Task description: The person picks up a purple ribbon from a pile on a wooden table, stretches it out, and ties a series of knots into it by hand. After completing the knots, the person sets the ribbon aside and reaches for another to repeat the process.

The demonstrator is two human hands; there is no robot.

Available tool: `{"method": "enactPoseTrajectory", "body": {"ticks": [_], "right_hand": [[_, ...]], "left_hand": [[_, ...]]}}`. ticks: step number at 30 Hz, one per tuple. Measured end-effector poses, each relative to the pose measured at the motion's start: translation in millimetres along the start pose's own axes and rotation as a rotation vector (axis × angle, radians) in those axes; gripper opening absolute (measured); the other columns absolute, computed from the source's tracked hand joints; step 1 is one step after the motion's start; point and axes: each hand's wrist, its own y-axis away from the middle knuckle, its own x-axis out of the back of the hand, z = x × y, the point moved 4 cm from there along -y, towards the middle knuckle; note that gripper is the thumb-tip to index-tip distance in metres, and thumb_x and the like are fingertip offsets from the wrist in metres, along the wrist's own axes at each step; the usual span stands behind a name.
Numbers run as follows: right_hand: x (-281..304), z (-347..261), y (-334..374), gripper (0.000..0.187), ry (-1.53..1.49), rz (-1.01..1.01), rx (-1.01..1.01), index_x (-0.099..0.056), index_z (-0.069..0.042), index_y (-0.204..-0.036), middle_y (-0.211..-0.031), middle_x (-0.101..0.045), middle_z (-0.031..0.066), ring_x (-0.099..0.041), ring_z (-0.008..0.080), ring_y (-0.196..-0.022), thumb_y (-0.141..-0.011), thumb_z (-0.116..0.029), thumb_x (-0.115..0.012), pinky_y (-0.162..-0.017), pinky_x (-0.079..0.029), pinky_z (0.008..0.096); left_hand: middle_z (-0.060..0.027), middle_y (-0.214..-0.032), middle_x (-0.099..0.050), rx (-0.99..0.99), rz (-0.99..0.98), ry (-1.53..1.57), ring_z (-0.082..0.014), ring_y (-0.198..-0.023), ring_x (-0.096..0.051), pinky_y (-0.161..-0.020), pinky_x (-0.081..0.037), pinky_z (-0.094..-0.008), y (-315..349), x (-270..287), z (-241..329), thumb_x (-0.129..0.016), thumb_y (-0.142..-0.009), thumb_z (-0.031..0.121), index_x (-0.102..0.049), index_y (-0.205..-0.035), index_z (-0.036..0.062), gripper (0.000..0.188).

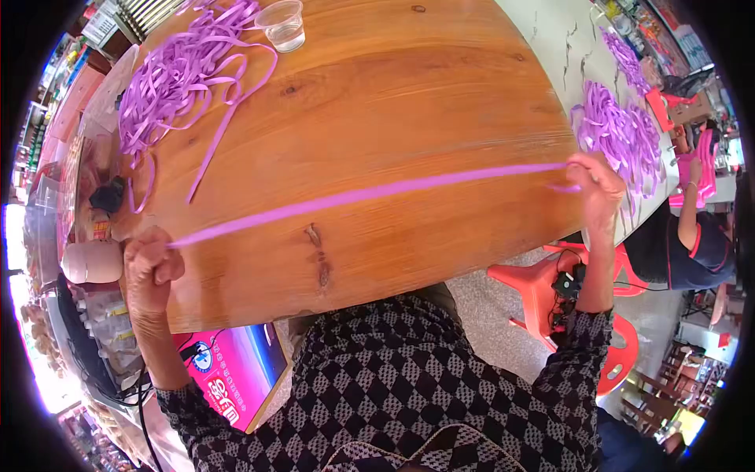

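Observation:
A long purple ribbon strip is stretched taut across the wooden table. My left hand pinches its left end at the table's near left edge. My right hand pinches the other end past the table's right edge. Both arms wear black-and-white checked sleeves. A loose heap of the same purple strips lies at the table's far left.
A clear plastic cup stands at the far edge. More purple strips lie piled on a pale table at the right, where another person in dark clothes sits. Red plastic stools stand under my right arm. A pink box sits below the table.

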Motion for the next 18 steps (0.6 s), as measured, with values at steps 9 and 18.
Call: {"method": "enactPoseTrajectory", "body": {"ticks": [9, 18], "right_hand": [[42.4, 52.8, 2.3, 0.015, -0.09, 0.142, -0.191, -0.064, 0.001, -0.089, -0.079, -0.059, 0.0029, -0.055, 0.0107, -0.07, -0.075, 0.001, -0.06, -0.067, -0.044, 0.0222], [39.3, 62.6, 15.9, 0.014, -0.591, 0.362, -0.411, -0.058, 0.002, -0.095, -0.085, -0.06, 0.0083, -0.051, 0.011, -0.062, -0.085, -0.006, -0.054, -0.054, -0.041, 0.0216]], "left_hand": [[0.0004, -0.045, -0.036, 0.02, 0.027, 0.455, -0.0088, -0.036, -0.028, -0.04, -0.026, -0.0239, 11.9, 28.4, -16.3, -0.051, -0.083, 0.021, -0.044, -0.069, 0.0085, 0.021], [-0.0051, -0.074, -0.045, -0.108, -0.057, 0.856, -0.0157, -0.06, -0.039, -0.053, -0.033, -0.0272, 11.1, 0.6, -5.3, -0.054, -0.08, 0.016, -0.048, -0.074, 0.0042, 0.015]]}}
